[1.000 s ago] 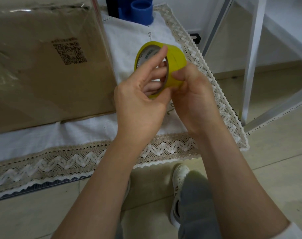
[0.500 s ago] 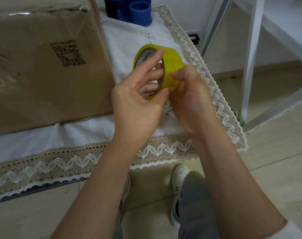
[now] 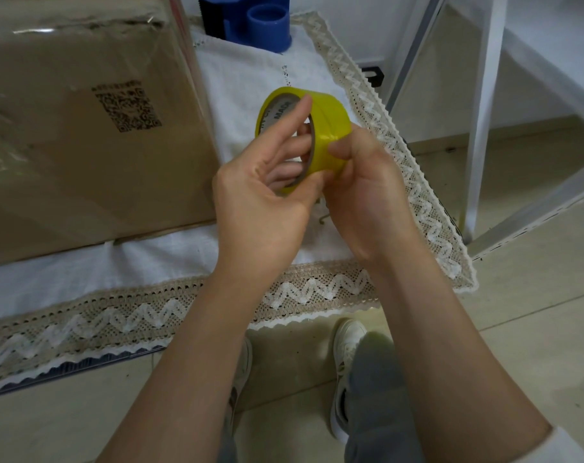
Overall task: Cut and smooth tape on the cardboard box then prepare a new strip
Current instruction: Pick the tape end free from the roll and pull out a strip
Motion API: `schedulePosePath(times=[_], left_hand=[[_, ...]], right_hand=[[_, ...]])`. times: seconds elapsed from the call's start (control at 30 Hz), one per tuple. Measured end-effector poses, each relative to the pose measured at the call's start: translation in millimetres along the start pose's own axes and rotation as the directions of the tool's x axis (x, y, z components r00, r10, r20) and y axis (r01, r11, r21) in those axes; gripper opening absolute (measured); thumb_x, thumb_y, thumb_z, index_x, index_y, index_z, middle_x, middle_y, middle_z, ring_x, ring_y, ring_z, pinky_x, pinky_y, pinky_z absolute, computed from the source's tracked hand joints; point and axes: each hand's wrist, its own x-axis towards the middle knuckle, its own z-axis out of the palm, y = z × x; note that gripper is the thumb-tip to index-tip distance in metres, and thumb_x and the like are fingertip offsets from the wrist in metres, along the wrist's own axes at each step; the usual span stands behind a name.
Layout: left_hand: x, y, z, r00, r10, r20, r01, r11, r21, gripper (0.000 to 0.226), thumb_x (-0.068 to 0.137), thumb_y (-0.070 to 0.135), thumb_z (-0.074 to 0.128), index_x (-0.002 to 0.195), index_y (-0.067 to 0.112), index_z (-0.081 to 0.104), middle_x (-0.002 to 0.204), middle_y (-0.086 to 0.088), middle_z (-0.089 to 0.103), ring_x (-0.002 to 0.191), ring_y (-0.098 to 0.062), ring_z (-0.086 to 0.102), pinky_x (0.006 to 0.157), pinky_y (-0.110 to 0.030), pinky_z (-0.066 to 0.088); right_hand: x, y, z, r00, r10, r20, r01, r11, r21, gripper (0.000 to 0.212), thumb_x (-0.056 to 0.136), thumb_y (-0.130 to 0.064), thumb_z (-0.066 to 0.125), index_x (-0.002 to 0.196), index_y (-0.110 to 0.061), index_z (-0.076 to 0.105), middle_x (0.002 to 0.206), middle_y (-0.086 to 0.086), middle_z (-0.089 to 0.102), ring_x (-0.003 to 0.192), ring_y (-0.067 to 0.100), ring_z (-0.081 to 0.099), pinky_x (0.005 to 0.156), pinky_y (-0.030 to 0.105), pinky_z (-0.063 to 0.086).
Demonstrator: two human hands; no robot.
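A yellow roll of tape is held in the air above the table's right part. My left hand grips it, with fingers through the core and the thumb under the rim. My right hand holds the roll's outer face from the right, its thumb tip pressed on the tape surface. The taped cardboard box, with a printed QR code, stands on the table at the left, apart from both hands. No loose strip shows on the roll.
A white tablecloth with a lace border covers the table. A blue tape dispenser stands at the back behind the roll. White metal frame legs rise at the right. My shoes and the tiled floor are below.
Both hands with the roll have stayed in nearly the same place; my right thumb has shifted slightly on the roll's outer face. The view has drifted a little.
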Motion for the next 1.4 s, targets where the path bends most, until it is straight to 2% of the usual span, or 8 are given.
schedulePosePath(times=[0.13, 0.33, 0.43, 0.5, 0.63, 0.8, 1.1, 1.4], left_hand=[[0, -2, 0, 1.000, -0.001, -0.002, 0.002, 1.000, 0.023, 0.072, 0.075, -0.015, 0.075, 0.136, 0.017, 0.055, 0.109, -0.002, 0.074, 0.089, -0.008, 0.074, 0.088, -0.025, 0.058], [0, -2, -2, 0.988, 0.119, 0.099, -0.136, 0.972, 0.194, 0.070, 0.077, -0.008, 0.075, 0.139, 0.015, 0.053, 0.123, 0.001, 0.069, 0.114, -0.008, 0.066, 0.101, -0.031, 0.052], [1, -2, -3, 0.981, 0.179, 0.080, -0.193, 0.956, 0.220, 0.058, 0.082, -0.005, 0.073, 0.135, 0.011, 0.056, 0.127, 0.000, 0.066, 0.120, -0.010, 0.062, 0.105, -0.029, 0.049], [3, -3, -6, 0.985, 0.166, 0.035, -0.170, 0.967, 0.188, 0.051, 0.084, -0.005, 0.071, 0.132, 0.009, 0.059, 0.125, -0.001, 0.068, 0.116, -0.009, 0.064, 0.103, -0.027, 0.050], [5, -1, -11, 0.989, 0.142, 0.043, -0.148, 0.965, 0.219, 0.049, 0.087, -0.006, 0.067, 0.132, 0.012, 0.060, 0.127, 0.003, 0.067, 0.118, -0.008, 0.063, 0.104, -0.036, 0.051], [6, 1, -13, 0.982, 0.144, 0.121, -0.171, 0.950, 0.261, 0.047, 0.090, -0.007, 0.062, 0.135, 0.008, 0.058, 0.136, 0.003, 0.060, 0.128, -0.004, 0.056, 0.109, -0.031, 0.047], [6, -1, -13, 0.967, 0.175, 0.187, -0.231, 0.912, 0.340, 0.050, 0.089, -0.006, 0.061, 0.136, 0.009, 0.057, 0.138, -0.001, 0.060, 0.130, -0.008, 0.055, 0.110, -0.028, 0.045], [13, 6, -21, 0.995, 0.085, 0.056, -0.095, 0.968, 0.231, 0.042, 0.095, 0.005, 0.062, 0.136, 0.012, 0.055, 0.130, 0.004, 0.063, 0.123, -0.007, 0.060, 0.105, -0.025, 0.049]], right_hand=[[-1, 1, 5, 0.998, -0.023, -0.064, 0.022, 1.000, -0.023, 0.042, 0.067, -0.011, 0.049, 0.107, 0.001, 0.054, 0.096, 0.021, 0.056, 0.088, 0.034, 0.048, 0.077, 0.049, 0.037], [-3, 1, 0, 0.997, -0.056, -0.051, 0.058, 0.998, 0.033, 0.024, 0.076, 0.010, 0.034, 0.081, -0.004, 0.053, 0.071, 0.010, 0.058, 0.067, 0.024, 0.053, 0.065, 0.032, 0.045], [-1, -6, 1, 1.000, 0.009, 0.001, -0.009, 0.998, 0.063, 0.037, 0.068, -0.009, 0.054, 0.104, -0.008, 0.050, 0.095, 0.017, 0.046, 0.086, 0.031, 0.044, 0.075, 0.039, 0.039], [-3, -8, -5, 0.999, -0.040, -0.022, 0.036, 0.985, -0.168, 0.046, 0.069, -0.019, 0.066, 0.112, -0.013, 0.050, 0.102, 0.012, 0.056, 0.094, 0.027, 0.055, 0.080, 0.035, 0.045], [-14, -11, -11, 0.873, -0.482, 0.078, 0.394, 0.601, -0.695, 0.042, 0.085, -0.023, 0.076, 0.121, -0.030, 0.057, 0.123, -0.006, 0.059, 0.115, 0.007, 0.056, 0.097, 0.026, 0.046], [-6, -8, -20, 0.727, -0.665, 0.171, 0.558, 0.427, -0.711, 0.015, 0.083, -0.021, 0.079, 0.097, -0.018, 0.077, 0.098, -0.003, 0.068, 0.099, 0.020, 0.065, 0.085, 0.043, 0.054], [-1, -6, -24, 0.473, -0.792, 0.387, 0.566, -0.064, -0.822, 0.013, 0.094, -0.015, 0.068, 0.088, -0.005, 0.074, 0.088, 0.007, 0.069, 0.082, 0.026, 0.063, 0.079, 0.030, 0.046], [-4, -2, -26, 0.666, -0.682, 0.302, 0.518, 0.131, -0.845, 0.018, 0.101, -0.012, 0.046, 0.096, -0.002, 0.059, 0.093, 0.003, 0.059, 0.084, 0.017, 0.055, 0.074, 0.029, 0.045]])
